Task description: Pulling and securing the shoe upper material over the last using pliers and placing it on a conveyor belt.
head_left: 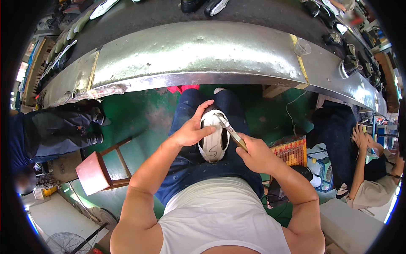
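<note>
A shoe upper (211, 142) with a white insole-like face and a dark pen line on it lies on my lap, its long side pointing away from me. My left hand (193, 130) grips its left side, thumb across the white face and fingers round the far left edge. In my right hand (255, 154) is a pair of metal pliers (228, 127) with a yellowish handle. Their jaws touch the far right rim of the shoe. Whether the jaws pinch any material is too small to tell.
A metal-edged bench (198, 55) with a dark belt (160, 19) carrying several shoes runs across in front. A clear cup (302, 46) stands on its edge. To the left are a pink-seated stool (92, 173) and a person's legs (63, 131); another person (376, 178) sits at the right.
</note>
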Action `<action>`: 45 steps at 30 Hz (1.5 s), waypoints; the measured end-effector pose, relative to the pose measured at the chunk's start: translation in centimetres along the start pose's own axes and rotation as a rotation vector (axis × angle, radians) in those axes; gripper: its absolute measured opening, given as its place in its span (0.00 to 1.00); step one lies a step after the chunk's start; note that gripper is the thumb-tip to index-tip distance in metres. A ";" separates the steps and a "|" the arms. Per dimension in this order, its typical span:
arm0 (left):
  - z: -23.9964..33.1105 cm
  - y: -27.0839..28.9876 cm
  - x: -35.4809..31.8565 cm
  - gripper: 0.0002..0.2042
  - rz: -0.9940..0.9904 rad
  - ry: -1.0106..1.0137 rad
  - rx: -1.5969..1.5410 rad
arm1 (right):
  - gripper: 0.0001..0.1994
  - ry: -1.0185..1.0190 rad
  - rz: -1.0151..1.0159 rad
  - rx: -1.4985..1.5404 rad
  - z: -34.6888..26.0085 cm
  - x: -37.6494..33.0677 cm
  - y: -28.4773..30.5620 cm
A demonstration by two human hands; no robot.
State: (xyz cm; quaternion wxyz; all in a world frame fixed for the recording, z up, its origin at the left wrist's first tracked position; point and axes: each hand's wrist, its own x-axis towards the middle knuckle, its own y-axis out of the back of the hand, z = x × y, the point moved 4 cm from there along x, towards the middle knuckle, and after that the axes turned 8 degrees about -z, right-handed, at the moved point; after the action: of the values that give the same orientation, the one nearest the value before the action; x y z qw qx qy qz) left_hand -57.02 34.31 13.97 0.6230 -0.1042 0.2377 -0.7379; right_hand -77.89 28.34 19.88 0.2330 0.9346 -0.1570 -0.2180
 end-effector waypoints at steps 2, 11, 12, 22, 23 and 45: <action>0.4 -0.3 0.0 0.42 -0.011 0.024 0.279 | 0.17 0.026 -0.006 -0.149 -1.0 -0.1 1.0; 0.3 0.8 -0.1 0.37 0.031 0.079 0.393 | 0.14 -0.162 -0.280 0.869 1.9 1.7 -1.8; -0.2 1.1 -0.3 0.36 0.028 0.051 0.269 | 0.15 -0.187 -0.275 0.868 2.1 1.4 -1.8; -0.2 2.1 -0.3 0.27 0.083 -0.051 0.619 | 0.11 -0.198 -0.276 0.736 0.7 1.5 -0.4; -0.1 2.0 -0.2 0.27 0.079 -0.037 0.630 | 0.11 -0.212 -0.271 0.766 0.8 1.6 -0.5; -2.1 3.9 0.0 0.18 0.370 -0.153 0.307 | 0.10 0.033 -0.003 -0.296 2.5 3.4 -0.7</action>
State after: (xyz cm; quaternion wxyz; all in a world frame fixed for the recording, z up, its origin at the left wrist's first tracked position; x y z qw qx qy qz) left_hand -54.56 34.36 10.24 0.7722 -0.0185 0.0902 -0.6286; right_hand -76.05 26.66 16.40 0.3706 0.8938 -0.1176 -0.2236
